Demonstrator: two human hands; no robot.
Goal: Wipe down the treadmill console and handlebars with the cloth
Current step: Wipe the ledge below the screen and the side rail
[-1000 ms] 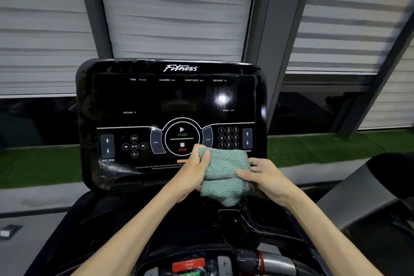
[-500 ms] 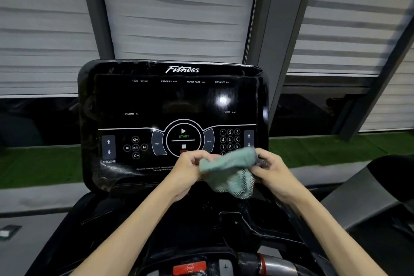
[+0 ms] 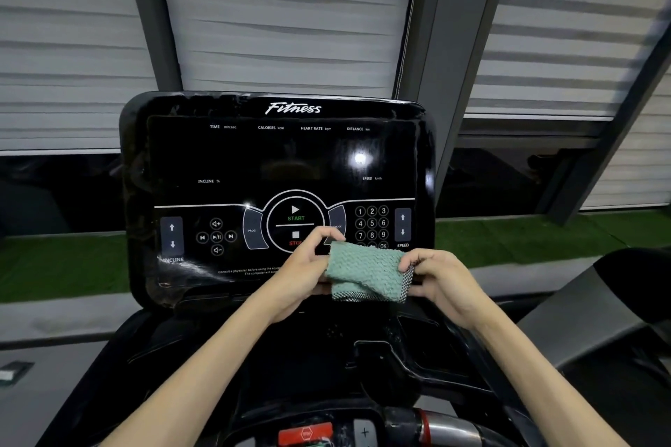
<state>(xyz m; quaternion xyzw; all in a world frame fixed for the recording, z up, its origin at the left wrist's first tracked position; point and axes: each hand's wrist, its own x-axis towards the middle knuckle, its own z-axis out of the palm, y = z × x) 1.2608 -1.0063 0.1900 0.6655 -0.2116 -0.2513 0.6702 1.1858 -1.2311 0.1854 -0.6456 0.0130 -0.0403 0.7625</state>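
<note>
Holding a green textured cloth (image 3: 366,270) between both hands, in front of the lower edge of the treadmill console (image 3: 254,156), at about 5 o'clock on its glossy black face. Whether the cloth touches the panel: cannot tell.

Left hand (image 3: 308,272): fingers curled, thumb and forefinger closed on the cloth's upper left corner at 9 o'clock of the cloth. It covers part of the red STOP lettering.

Right hand (image 3: 441,276): fingers curled, pinching the cloth's right edge at 3 o'clock, where a grey mesh backing shows. The same mesh shows along the bottom hem.

Cloth is folded or doubled, hanging slack below the two grips, lower half drooping past the console's bottom rim.

Console details: START/STOP ring (image 3: 295,219) at centre, just at 11 o'clock of the cloth. Number keypad (image 3: 371,223) straight above the cloth at 12 o'clock, its bottom row partly hidden. SPEED arrows (image 3: 402,225) at 1 o'clock of the cloth. INCLINE arrows (image 3: 172,236) far over at 9 o'clock. Light glare on the screen, upper right.

Frame bottom, 6 o'clock: red emergency stop button (image 3: 305,433). Just at its 3 o'clock, a handlebar grip (image 3: 450,428) with a red ring, well apart from the cloth.

Behind the console: pale window blinds (image 3: 290,11), green turf strip (image 3: 526,236) at 3 o'clock.
</note>
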